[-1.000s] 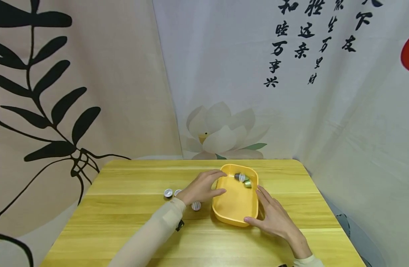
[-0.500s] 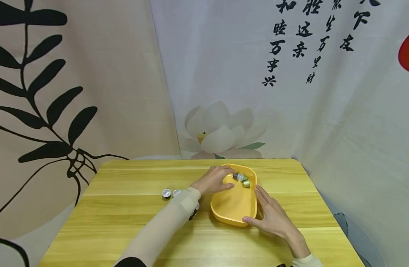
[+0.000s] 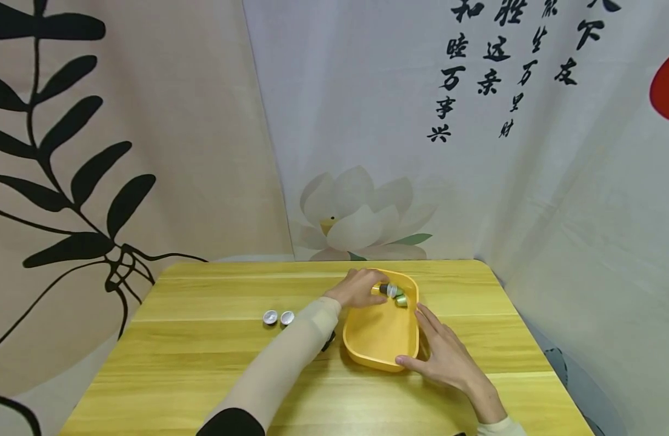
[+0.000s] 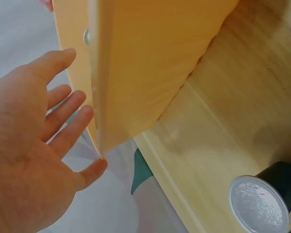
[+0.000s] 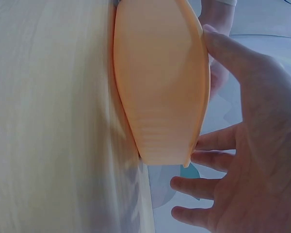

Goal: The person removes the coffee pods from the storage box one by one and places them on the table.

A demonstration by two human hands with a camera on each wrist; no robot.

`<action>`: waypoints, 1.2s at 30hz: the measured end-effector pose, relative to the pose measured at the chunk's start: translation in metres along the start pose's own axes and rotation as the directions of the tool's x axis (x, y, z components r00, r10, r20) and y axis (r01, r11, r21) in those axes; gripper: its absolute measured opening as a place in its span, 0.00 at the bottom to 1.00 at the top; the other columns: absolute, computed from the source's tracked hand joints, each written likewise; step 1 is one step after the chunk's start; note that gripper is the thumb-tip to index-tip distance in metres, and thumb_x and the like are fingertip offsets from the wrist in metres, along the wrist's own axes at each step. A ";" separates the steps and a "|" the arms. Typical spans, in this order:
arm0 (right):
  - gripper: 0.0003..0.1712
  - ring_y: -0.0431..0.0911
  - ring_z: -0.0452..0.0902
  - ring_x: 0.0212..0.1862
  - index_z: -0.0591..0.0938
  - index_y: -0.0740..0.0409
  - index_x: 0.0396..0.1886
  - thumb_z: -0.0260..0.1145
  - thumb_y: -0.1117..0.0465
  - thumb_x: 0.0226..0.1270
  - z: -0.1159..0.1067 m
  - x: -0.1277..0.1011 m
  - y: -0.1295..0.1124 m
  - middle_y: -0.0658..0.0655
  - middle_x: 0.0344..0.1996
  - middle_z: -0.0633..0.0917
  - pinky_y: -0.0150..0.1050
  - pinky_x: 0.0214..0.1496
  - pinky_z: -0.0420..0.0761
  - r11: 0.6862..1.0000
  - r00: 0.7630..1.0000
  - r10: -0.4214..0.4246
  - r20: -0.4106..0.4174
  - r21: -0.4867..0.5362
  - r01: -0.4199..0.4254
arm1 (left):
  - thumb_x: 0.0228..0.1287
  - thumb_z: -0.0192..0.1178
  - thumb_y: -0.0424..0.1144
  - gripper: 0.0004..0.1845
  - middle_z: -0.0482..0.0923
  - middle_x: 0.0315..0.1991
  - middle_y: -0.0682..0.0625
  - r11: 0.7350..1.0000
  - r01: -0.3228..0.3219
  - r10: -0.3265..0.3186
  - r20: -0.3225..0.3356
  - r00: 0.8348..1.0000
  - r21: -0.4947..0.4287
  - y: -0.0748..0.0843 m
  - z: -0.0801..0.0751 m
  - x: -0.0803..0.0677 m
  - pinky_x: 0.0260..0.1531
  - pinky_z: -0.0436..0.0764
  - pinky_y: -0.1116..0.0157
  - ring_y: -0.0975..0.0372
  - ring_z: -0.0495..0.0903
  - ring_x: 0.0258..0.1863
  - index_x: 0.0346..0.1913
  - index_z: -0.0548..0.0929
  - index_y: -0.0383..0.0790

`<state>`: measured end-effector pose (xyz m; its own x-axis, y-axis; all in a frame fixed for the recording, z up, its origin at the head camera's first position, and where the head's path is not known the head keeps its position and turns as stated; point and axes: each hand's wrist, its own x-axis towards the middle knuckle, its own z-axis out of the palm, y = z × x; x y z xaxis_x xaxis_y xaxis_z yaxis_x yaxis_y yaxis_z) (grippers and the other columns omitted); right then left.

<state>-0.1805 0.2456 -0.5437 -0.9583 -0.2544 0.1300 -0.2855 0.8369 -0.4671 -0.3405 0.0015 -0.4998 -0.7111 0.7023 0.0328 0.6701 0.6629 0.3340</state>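
Left hand [image 3: 359, 287] is hanging at the far-left corner of the yellow tray [image 3: 375, 336]. Its fingers are extending past the rim over the inside. Left wrist view is showing thumb and fingers spread apart. Can't tell whether any fingertip is touching the rim.

Right hand [image 3: 440, 348] is bracing the tray's right side, also spread: thumb is resting at the near-right part of the rim, fingers are lying farther up along the same side. Right wrist view is showing the thumb tip at the rim.

Tray is sitting flat on the wood-grain table [image 3: 203, 369], toward the far edge. Inside, near the far-right corner, a dark piece with a silvery end [image 3: 391, 291] is lying close to the left fingertips. Green pieces [image 3: 402, 301] are lying just beside it, to its right.

Two silver-topped cylinders [image 3: 270, 317] are standing side by side left of the tray, well apart from it. The left sleeve [image 3: 296, 348] is crossing the table in front of the tray's left side. Behind the table, a pale backdrop [image 3: 340, 109] is hanging, carrying a lotus print [image 3: 362, 221] and black characters [image 3: 450, 79].
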 end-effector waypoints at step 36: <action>0.69 0.73 0.68 0.84 0.63 0.64 0.91 0.77 0.25 0.67 -0.002 0.000 -0.002 0.67 0.91 0.62 0.78 0.79 0.74 1.000 1.000 -0.013 -0.008 0.006 0.013 | 0.74 0.78 0.51 0.22 0.94 0.57 0.58 0.994 0.106 -0.106 0.018 0.994 0.020 -0.007 0.028 0.025 0.75 0.77 0.39 0.64 0.90 0.56 0.66 0.91 0.53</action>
<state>-0.1800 0.2445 -0.5410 -0.9545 -0.2616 0.1433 -0.2982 0.8303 -0.4708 -0.3575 0.0219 -0.5282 -0.7742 0.6326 -0.0198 0.5953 0.7385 0.3166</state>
